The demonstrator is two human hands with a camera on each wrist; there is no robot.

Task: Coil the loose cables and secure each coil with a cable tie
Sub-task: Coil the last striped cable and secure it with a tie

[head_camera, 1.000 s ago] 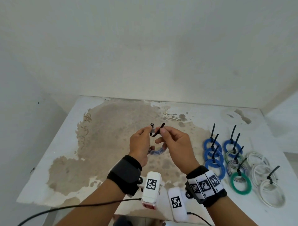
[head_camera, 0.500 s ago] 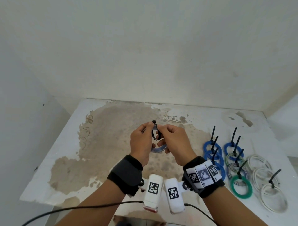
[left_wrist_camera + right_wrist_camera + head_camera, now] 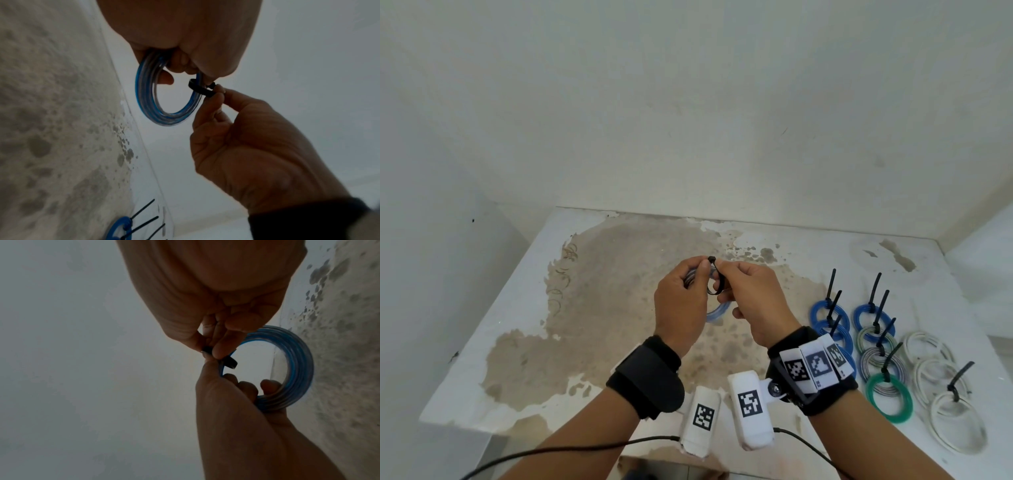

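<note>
**Tie looped round the coil, not yet cinched**

Left wrist view shows it best: the blue-and-grey coil (image 3: 164, 95) hangs in the air above the desk (image 3: 619, 325), gripped at its upper arc by the left hand (image 3: 185, 40), whose fingers curl round the bundled strands. A black cable tie (image 3: 202, 88) wraps one side of the coil. The right hand (image 3: 257, 154) pinches that tie between thumb and fingertips (image 3: 218, 97), right beside the left thumb.

From the head camera the tie forms a loose loop (image 3: 715, 282) beside the coil, its small head (image 3: 711, 258) sticking up between the two thumbs. Whether the tail has already entered the head cannot be told.

To the right of the coil, well apart on the desk, lie the finished coils (image 3: 873, 342): blue, grey, green and white, most with black tie tails standing up.

The step in hand looks like closing the tie on this coil. The next move probably calls for the left grip to hold the strands together while the right feeds or pulls the tail until the loop sits snug.
</note>
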